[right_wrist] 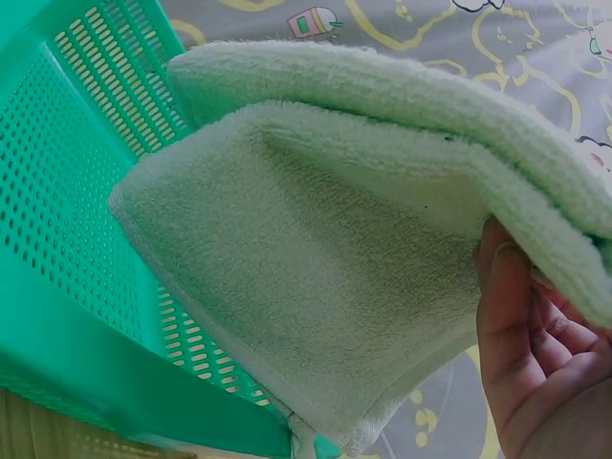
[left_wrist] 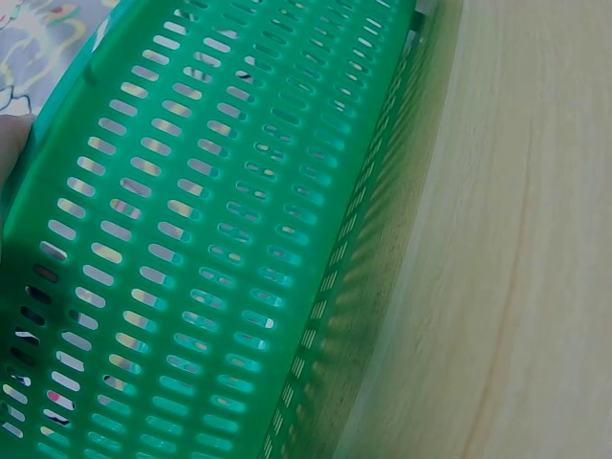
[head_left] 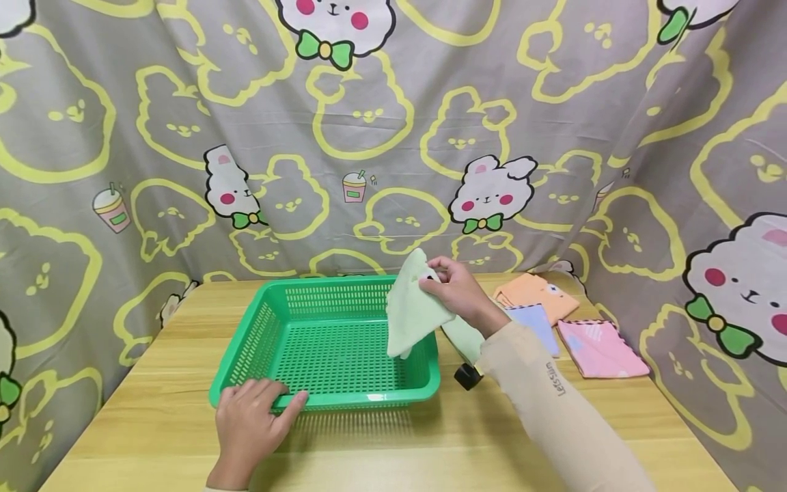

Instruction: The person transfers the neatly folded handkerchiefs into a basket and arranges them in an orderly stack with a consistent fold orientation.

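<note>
Head view is showing the right hand (head_left: 458, 290) pinching a folded light-green towel (head_left: 413, 311) by its upper edge, fingers curled round the fold, w/ the cloth hanging over the right-hand wall of the green basket (head_left: 295, 396). The towel's lower corner is dangling inside the basket, not touching the perforated floor as far as I can tell; its long axis is running top to bottom, tilted a bit toward the basket's middle. So the basket's open floor is lying down and to the left of the right hand, v. close.

Left hand (head_left: 249, 420) is resting on the basket's near rim at the front-left corner, fingers spread fairly flat along the edge, thumb pointing right, holding nothing else. It's well apart from the towel, so the right hand is the nearer one by far.

Right wrist view is confirming the grip: towel (right_wrist: 316, 277) is filling the frame, thumb and fingers (right_wrist: 521, 335) pressing its right edge, basket wall (right_wrist: 86, 182) just beyond.

On the table (head_left: 154, 424), right of the basket: an orange cloth (head_left: 535, 290), a blue cloth (head_left: 537, 324) and a pink cloth (head_left: 599, 348), lying flat, apart from both hands.
</note>
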Tool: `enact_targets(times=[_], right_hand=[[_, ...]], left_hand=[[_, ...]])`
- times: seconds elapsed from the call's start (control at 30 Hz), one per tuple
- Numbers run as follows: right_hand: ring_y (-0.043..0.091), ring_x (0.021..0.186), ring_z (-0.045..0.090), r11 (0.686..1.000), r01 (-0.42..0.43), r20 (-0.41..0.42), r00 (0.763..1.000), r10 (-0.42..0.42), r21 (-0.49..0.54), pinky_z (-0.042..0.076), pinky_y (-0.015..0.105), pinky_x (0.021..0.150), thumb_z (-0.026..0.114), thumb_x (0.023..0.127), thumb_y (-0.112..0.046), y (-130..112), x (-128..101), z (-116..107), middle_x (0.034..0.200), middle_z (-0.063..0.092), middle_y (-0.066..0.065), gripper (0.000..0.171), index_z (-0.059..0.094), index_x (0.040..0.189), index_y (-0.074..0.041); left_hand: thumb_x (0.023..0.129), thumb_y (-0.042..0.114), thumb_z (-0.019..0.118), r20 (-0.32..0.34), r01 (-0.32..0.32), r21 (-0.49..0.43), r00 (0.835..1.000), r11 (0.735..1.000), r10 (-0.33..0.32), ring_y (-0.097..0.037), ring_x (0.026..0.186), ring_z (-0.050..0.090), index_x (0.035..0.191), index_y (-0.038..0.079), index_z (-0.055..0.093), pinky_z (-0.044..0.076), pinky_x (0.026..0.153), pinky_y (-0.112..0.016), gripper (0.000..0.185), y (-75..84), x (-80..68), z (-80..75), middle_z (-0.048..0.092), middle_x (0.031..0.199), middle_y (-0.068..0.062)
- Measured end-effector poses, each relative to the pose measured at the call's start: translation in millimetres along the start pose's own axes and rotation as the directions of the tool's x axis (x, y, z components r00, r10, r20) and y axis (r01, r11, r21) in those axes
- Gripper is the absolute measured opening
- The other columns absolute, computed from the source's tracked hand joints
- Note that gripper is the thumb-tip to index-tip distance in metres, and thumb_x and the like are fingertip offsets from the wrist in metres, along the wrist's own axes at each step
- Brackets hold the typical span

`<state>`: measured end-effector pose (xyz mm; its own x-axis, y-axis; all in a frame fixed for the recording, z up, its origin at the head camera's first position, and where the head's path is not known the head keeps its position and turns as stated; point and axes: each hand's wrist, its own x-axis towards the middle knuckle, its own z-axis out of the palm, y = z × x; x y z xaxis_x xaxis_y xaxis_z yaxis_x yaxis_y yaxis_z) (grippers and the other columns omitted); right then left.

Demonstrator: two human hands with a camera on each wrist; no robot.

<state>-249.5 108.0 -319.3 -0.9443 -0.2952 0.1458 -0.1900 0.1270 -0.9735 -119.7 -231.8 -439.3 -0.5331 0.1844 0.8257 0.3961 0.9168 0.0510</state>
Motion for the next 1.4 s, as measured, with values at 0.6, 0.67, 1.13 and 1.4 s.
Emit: enact_targets(times=[0.6,0.67,1.13,1.4], right_hand=[[0.016,0.064,0.065,1.0,0.006,0.0,1.0,-0.006,-0.013,0.053,0.031,0.057,0.06,0.092,-0.004,0,5,10,0.084,0.067,0.008,0.024,0.052,0.113,0.004],[0.016,0.064,0.065,1.0,0.006,0.002,1.0,-0.006,-0.014,0.053,0.031,0.057,0.06,0.093,-0.005,1,5,11,0.084,0.067,0.008,0.023,0.052,0.113,0.004],[0.017,0.064,0.066,0.999,-0.021,0.016,1.0,0.021,0.036,0.053,0.032,0.057,0.06,0.093,-0.004,8,5,23,0.08,0.068,0.007,0.021,0.053,0.112,0.002],[0.017,0.064,0.065,0.999,-0.026,0.027,0.999,0.025,0.027,0.053,0.031,0.058,0.06,0.094,-0.007,7,8,26,0.079,0.067,0.006,0.025,0.052,0.115,0.003]], left_hand=[[0.093,0.067,0.039,-0.008,-0.002,0.006,1.0,1.0,0.002,-0.025,0.061,0.061,0.067,0.013,0.066,0.029,0.056,-0.039,0.066,-0.9,-0.9,1.7,0.067,0.068,-0.002],[0.093,0.067,0.039,-0.01,-0.002,0.008,1.0,1.0,0.002,-0.025,0.061,0.061,0.067,0.013,0.066,0.03,0.056,-0.039,0.066,-1.1,-1.1,1.8,0.067,0.068,-0.002],[0.093,0.067,0.039,-0.022,-0.008,0.009,1.0,1.0,0.008,-0.025,0.061,0.061,0.066,0.014,0.066,0.03,0.055,-0.039,0.066,-2.1,-3.7,2.0,0.067,0.067,0.0],[0.093,0.067,0.039,-0.023,-0.009,0.006,1.0,1.0,0.009,-0.024,0.06,0.061,0.067,0.013,0.066,0.029,0.055,-0.039,0.066,-2.5,-3.5,2.7,0.067,0.067,-0.001]])
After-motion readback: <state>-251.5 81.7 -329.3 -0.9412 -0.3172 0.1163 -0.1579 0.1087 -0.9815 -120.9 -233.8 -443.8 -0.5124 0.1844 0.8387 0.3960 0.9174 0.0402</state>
